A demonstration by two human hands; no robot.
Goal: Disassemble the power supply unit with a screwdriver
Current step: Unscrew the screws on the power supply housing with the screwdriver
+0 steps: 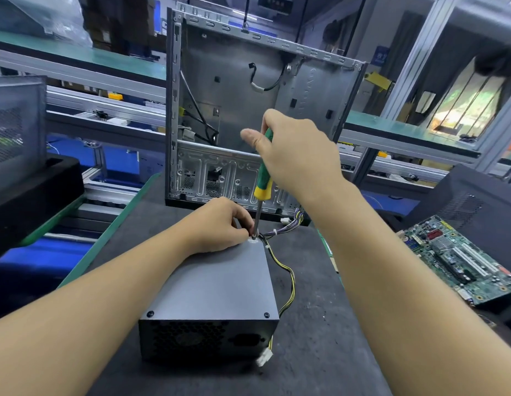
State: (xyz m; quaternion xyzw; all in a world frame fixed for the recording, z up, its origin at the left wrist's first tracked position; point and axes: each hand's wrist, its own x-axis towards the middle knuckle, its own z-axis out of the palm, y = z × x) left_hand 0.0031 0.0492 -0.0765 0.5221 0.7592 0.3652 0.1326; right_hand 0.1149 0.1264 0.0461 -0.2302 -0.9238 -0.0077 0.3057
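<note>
A grey power supply unit lies on the dark mat, fan grille facing me, with two screws showing at its near top corners. My right hand grips the green and yellow screwdriver, held nearly upright with its tip on the far right top corner of the unit. My left hand rests on the far end of the lid, fingers pinching around the shaft tip at the screw. Yellow and black cables trail off the unit's right side to a white plug.
An empty metal computer case stands upright just behind the unit. A green motherboard lies at the right on a black case. Another black case sits at the left. Conveyor rails run across the back.
</note>
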